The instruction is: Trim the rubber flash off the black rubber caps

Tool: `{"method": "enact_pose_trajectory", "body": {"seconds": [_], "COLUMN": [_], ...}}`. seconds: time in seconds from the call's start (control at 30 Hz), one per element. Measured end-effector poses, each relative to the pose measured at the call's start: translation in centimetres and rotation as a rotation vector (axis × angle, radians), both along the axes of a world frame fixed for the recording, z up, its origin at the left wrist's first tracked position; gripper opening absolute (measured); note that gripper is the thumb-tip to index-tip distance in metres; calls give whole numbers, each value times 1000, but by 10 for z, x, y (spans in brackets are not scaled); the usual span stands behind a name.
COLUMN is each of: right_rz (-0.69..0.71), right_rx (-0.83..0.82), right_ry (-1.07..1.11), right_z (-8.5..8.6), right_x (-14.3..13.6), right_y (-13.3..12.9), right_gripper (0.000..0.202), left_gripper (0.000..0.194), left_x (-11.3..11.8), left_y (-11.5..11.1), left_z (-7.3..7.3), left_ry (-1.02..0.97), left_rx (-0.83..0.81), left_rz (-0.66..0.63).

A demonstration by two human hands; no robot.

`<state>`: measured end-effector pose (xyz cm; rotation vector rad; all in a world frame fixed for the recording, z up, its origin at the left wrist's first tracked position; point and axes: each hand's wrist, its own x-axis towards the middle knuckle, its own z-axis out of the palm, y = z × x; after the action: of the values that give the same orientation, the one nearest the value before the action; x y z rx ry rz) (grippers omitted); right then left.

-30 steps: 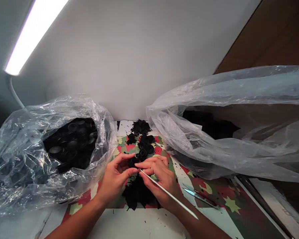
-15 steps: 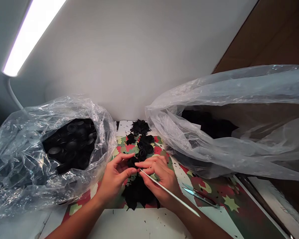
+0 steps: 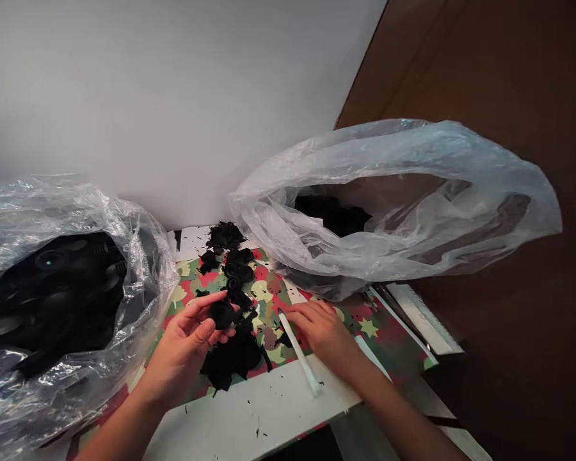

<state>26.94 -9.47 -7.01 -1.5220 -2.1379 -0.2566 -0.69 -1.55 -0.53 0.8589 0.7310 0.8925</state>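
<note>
My left hand is closed around a round black ringed part, perhaps rubber, its circular face turned toward me. To the right, my right hand reaches palm down over the patterned sheet, fingers stretched out and thumb hidden. A thin white stick lies just left of these fingers, its upper end beside the fingertips and its lower end slightly blurred. It appears loose from the hand. Black scraps are heaped below the held part. Several similar black round parts sit beyond it.
At left, a clear plastic bag holds many black parts. Another open plastic bag at right has black pieces inside. A camouflage-patterned sheet covers the work surface. A cardboard panel rises on the right.
My view has swung right. My right hand has moved away from the black part, and the stick now points more steeply toward me. The scissors-like tool seen earlier is out of sight.
</note>
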Motion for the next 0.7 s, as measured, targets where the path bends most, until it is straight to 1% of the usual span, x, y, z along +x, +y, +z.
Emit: {"method": "enact_pose_trajectory", "body": {"seconds": [0.03, 0.07, 0.1, 0.17, 0.2, 0.27, 0.37, 0.43, 0.53, 0.57, 0.63, 0.7], "right_rz": [-72, -171, -256, -369, -404, -427, -453, -443, -325, -282, -239, -243], "right_rx": [-27, -63, -135, -305, -376, -484, -542, -555, -525, -482, -347, -202], "right_ry": [20, 45, 71, 189, 271, 389, 461, 455, 434, 434, 447, 467], "right_z": [-3, -5, -7, -8, -8, -7, -2, 0, -1, -1, 3, 14], "right_x": [7, 15, 23, 38, 44, 49, 44, 39, 40, 42, 45, 42], "right_y": [-8, -16, -23, -34, -38, -41, -41, -40, -42, -44, -47, -49], "right_gripper": [27, 25, 19, 13, 12, 14, 16, 15, 7, 2, 12, 20], "left_gripper": [45, 45, 44, 43, 43, 42, 37, 35, 35, 35, 34, 35], "left_x": [1, 2, 3, 5, 5, 6, 5, 4, 3, 3, 3, 3], "left_y": [-2, -3, -5, -10, -12, -15, -19, -20, -21, -20, -20, -21], "left_z": [2, 3, 4, 4, 4, 2, -2, -3, -4, -4, -3, -2], "left_ry": [-5, -14, -25, -46, -55, -69, -85, -94, -105, -104, -97, -88], "left_rx": [4, 13, 26, 64, 87, 129, 178, 203, 243, 258, 290, 318], "left_rz": [-11, -22, -33, -52, -59, -75, -89, -95, -81, -69, -39, -12]}}
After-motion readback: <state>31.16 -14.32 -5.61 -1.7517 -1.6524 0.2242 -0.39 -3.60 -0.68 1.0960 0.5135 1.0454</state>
